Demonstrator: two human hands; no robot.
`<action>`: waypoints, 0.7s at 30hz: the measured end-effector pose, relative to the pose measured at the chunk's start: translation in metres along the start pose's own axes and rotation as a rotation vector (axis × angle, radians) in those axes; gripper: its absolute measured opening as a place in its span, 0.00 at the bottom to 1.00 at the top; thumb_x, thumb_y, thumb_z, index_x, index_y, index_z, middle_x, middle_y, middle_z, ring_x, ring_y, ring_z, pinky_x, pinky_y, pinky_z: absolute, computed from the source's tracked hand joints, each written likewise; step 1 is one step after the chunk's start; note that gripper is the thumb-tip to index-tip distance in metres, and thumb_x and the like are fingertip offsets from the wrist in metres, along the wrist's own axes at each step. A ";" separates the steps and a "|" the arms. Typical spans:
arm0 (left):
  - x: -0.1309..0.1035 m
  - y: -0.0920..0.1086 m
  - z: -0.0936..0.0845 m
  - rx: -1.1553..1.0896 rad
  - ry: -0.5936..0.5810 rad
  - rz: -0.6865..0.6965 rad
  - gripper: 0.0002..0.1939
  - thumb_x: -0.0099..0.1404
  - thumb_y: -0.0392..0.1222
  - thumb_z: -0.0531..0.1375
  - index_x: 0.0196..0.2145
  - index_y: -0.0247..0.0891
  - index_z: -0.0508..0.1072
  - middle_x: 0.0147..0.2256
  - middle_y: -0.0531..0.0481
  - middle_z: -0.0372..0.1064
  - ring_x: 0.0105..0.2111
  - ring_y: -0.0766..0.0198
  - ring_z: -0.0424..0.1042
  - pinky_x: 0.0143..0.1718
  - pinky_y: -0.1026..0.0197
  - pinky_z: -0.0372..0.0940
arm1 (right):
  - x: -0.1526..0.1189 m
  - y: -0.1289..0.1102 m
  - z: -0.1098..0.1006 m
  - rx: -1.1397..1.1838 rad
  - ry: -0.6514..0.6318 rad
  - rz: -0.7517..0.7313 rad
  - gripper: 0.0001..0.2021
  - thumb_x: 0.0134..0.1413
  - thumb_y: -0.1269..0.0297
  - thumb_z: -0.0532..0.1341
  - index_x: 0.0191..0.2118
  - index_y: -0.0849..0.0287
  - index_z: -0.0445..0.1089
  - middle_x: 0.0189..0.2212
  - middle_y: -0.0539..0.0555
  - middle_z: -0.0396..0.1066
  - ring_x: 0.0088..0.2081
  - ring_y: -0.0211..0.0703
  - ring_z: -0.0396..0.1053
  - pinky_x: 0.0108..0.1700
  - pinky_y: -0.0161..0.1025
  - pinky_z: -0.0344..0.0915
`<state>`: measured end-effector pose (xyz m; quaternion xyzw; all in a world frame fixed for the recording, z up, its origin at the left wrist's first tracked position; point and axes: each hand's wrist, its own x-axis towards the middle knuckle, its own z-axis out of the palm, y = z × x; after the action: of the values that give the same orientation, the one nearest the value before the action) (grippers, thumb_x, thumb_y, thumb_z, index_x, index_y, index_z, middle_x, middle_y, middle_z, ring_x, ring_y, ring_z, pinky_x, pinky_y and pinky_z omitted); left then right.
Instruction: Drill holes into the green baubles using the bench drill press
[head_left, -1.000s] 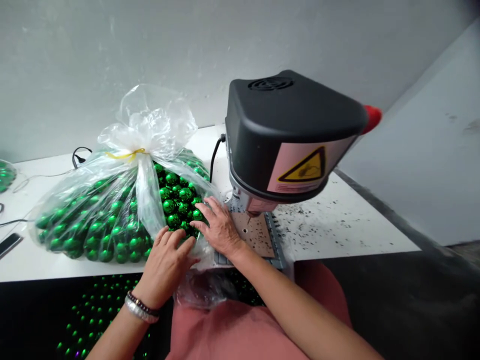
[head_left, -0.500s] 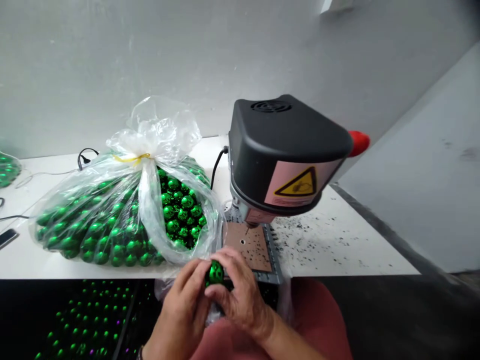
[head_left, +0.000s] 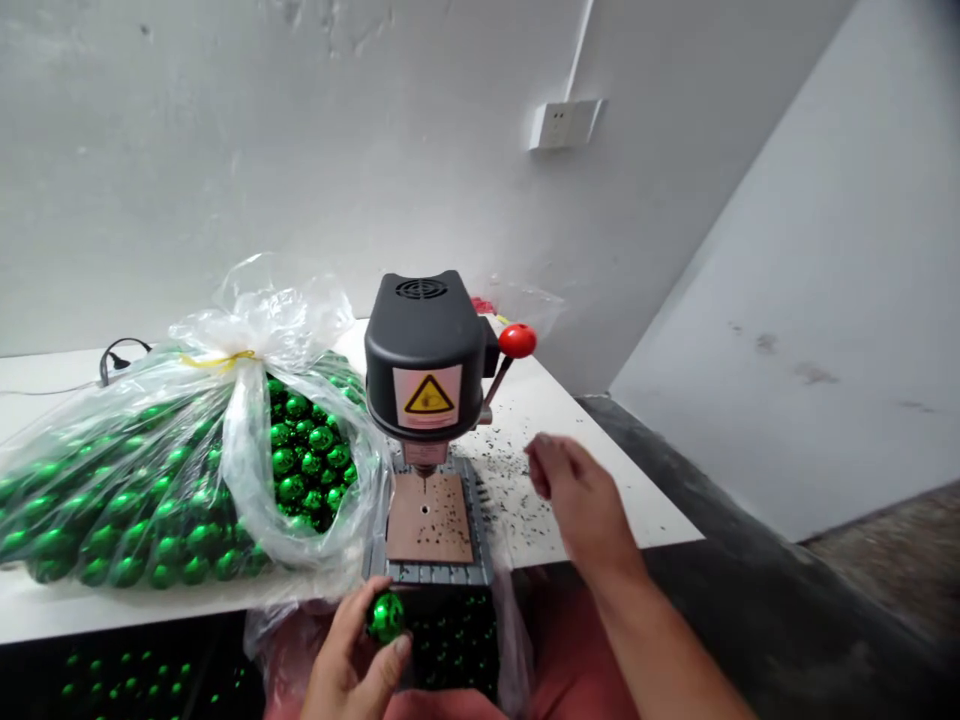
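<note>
A shiny green ball (head_left: pixel 386 617) is pinched between the thumb and fingers of my left hand (head_left: pixel 356 655), just below the table's front edge. My right hand (head_left: pixel 581 505) is raised over the right part of the table, its fingers curled together; whether anything is inside them is hidden. Behind the hands stands a black bench drill (head_left: pixel 426 350) with a warning label and a red-knobbed lever (head_left: pixel 517 341). Under its bit lies a brown board (head_left: pixel 420 535) with a small hole, on a grey slotted base (head_left: pixel 484 560).
A tied clear bag (head_left: pixel 247 420), torn open on its right side, holds several green balls left of the drill. Dark shavings cover the white table (head_left: pixel 525 530) right of it. Below the edge, more green balls (head_left: pixel 457 640) lie in a plastic-lined container.
My right hand has let go of the green ball and moved right, toward the lever side. My left hand keeps the ball, now lower and further left. The view has shifted right and up.
</note>
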<state>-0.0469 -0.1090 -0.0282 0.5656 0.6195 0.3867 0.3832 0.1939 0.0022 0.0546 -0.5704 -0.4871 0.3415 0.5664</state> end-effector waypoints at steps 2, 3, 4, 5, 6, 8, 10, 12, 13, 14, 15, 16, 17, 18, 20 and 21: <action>-0.005 0.002 0.003 -0.024 -0.044 -0.010 0.26 0.55 0.49 0.60 0.50 0.36 0.69 0.51 0.42 0.68 0.52 0.55 0.65 0.53 0.59 0.62 | 0.033 -0.017 -0.002 0.052 0.004 -0.018 0.19 0.49 0.44 0.54 0.27 0.58 0.63 0.19 0.47 0.57 0.22 0.30 0.55 0.24 0.30 0.53; -0.008 0.002 0.005 -0.021 -0.073 -0.007 0.26 0.55 0.49 0.60 0.50 0.36 0.69 0.51 0.42 0.67 0.53 0.55 0.65 0.54 0.58 0.61 | 0.048 -0.025 0.001 0.070 -0.014 -0.016 0.20 0.50 0.43 0.53 0.29 0.57 0.63 0.20 0.47 0.58 0.22 0.30 0.55 0.23 0.30 0.53; -0.011 0.002 0.006 -0.010 -0.108 -0.003 0.26 0.55 0.49 0.60 0.51 0.36 0.69 0.51 0.42 0.67 0.53 0.55 0.65 0.54 0.58 0.61 | 0.062 -0.033 0.006 0.081 -0.035 -0.007 0.21 0.49 0.42 0.52 0.30 0.57 0.63 0.20 0.47 0.59 0.21 0.30 0.55 0.22 0.31 0.53; -0.014 0.001 0.007 0.005 -0.134 0.001 0.26 0.55 0.49 0.60 0.51 0.37 0.69 0.52 0.43 0.67 0.53 0.55 0.65 0.54 0.58 0.60 | 0.074 -0.040 0.011 0.089 -0.056 0.006 0.23 0.48 0.40 0.52 0.31 0.58 0.63 0.20 0.47 0.60 0.20 0.30 0.54 0.21 0.31 0.52; -0.018 0.000 0.008 0.020 -0.152 0.005 0.26 0.55 0.49 0.60 0.51 0.37 0.69 0.51 0.43 0.67 0.52 0.56 0.65 0.55 0.58 0.60 | 0.084 -0.045 0.017 0.096 -0.080 0.023 0.25 0.47 0.38 0.50 0.30 0.58 0.62 0.19 0.48 0.59 0.18 0.30 0.54 0.19 0.31 0.51; -0.025 -0.004 0.010 0.043 -0.174 0.012 0.25 0.55 0.49 0.61 0.50 0.38 0.70 0.51 0.43 0.67 0.52 0.56 0.66 0.54 0.57 0.60 | 0.097 -0.053 0.027 0.111 -0.118 0.044 0.29 0.47 0.34 0.46 0.27 0.59 0.61 0.17 0.48 0.57 0.17 0.30 0.53 0.18 0.32 0.50; -0.033 -0.008 0.013 0.057 -0.171 -0.001 0.25 0.55 0.48 0.60 0.49 0.38 0.70 0.51 0.43 0.68 0.51 0.56 0.66 0.54 0.57 0.60 | 0.103 -0.056 0.034 0.112 -0.136 0.056 0.28 0.46 0.34 0.47 0.24 0.59 0.59 0.16 0.47 0.55 0.16 0.29 0.52 0.17 0.32 0.48; -0.039 -0.009 0.016 0.072 -0.156 -0.038 0.25 0.54 0.48 0.60 0.49 0.38 0.70 0.51 0.42 0.67 0.51 0.55 0.66 0.54 0.55 0.60 | 0.104 -0.058 0.037 0.103 -0.133 0.070 0.25 0.47 0.38 0.51 0.23 0.58 0.57 0.15 0.46 0.54 0.15 0.28 0.50 0.16 0.31 0.46; -0.041 -0.009 0.017 0.079 -0.149 -0.059 0.25 0.54 0.48 0.60 0.49 0.37 0.70 0.51 0.41 0.67 0.51 0.55 0.66 0.55 0.54 0.60 | 0.105 -0.059 0.038 0.097 -0.129 0.078 0.24 0.48 0.40 0.52 0.23 0.58 0.57 0.15 0.46 0.53 0.15 0.28 0.49 0.16 0.31 0.46; -0.042 -0.009 0.018 0.083 -0.147 -0.077 0.25 0.54 0.47 0.60 0.49 0.37 0.70 0.51 0.41 0.67 0.51 0.55 0.66 0.55 0.53 0.60 | 0.105 -0.060 0.039 0.092 -0.127 0.085 0.22 0.49 0.41 0.52 0.22 0.58 0.56 0.15 0.46 0.52 0.15 0.27 0.48 0.16 0.31 0.45; -0.042 -0.008 0.019 0.085 -0.148 -0.089 0.24 0.54 0.45 0.60 0.49 0.36 0.70 0.50 0.41 0.67 0.51 0.55 0.66 0.55 0.53 0.59 | 0.105 -0.060 0.040 0.086 -0.126 0.092 0.22 0.50 0.43 0.51 0.22 0.58 0.55 0.14 0.45 0.51 0.15 0.27 0.47 0.16 0.31 0.44; -0.043 -0.007 0.020 0.084 -0.151 -0.095 0.24 0.54 0.44 0.60 0.49 0.36 0.70 0.51 0.41 0.67 0.51 0.55 0.65 0.55 0.53 0.59 | 0.105 -0.061 0.041 0.079 -0.129 0.095 0.21 0.51 0.45 0.51 0.22 0.58 0.55 0.14 0.45 0.50 0.15 0.27 0.45 0.16 0.31 0.42; -0.043 -0.007 0.021 0.080 -0.153 -0.099 0.24 0.54 0.43 0.59 0.49 0.36 0.70 0.51 0.41 0.67 0.52 0.56 0.65 0.56 0.53 0.58 | 0.105 -0.062 0.041 0.072 -0.135 0.094 0.20 0.52 0.46 0.51 0.22 0.57 0.54 0.14 0.45 0.49 0.15 0.27 0.44 0.16 0.32 0.41; -0.043 -0.006 0.021 0.074 -0.153 -0.101 0.24 0.54 0.43 0.59 0.50 0.37 0.69 0.51 0.41 0.66 0.52 0.56 0.64 0.56 0.53 0.58 | 0.105 -0.063 0.042 0.065 -0.142 0.089 0.19 0.53 0.48 0.51 0.22 0.57 0.53 0.13 0.45 0.48 0.14 0.27 0.43 0.17 0.32 0.40; -0.043 -0.007 0.021 0.059 -0.145 -0.110 0.25 0.55 0.43 0.58 0.51 0.37 0.68 0.52 0.42 0.65 0.53 0.57 0.64 0.57 0.53 0.57 | 0.103 -0.064 0.043 0.047 -0.152 0.068 0.17 0.53 0.52 0.51 0.21 0.57 0.50 0.14 0.44 0.46 0.15 0.27 0.43 0.18 0.32 0.39; -0.043 -0.007 0.021 0.050 -0.139 -0.118 0.25 0.55 0.43 0.58 0.51 0.37 0.68 0.52 0.42 0.65 0.53 0.57 0.63 0.57 0.54 0.57 | 0.102 -0.064 0.043 0.035 -0.154 0.050 0.16 0.53 0.54 0.51 0.22 0.57 0.49 0.14 0.44 0.45 0.15 0.28 0.42 0.18 0.33 0.39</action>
<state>-0.0278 -0.1514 -0.0416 0.5630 0.6329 0.3077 0.4333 0.1723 0.1045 0.1288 -0.5446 -0.5086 0.4068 0.5284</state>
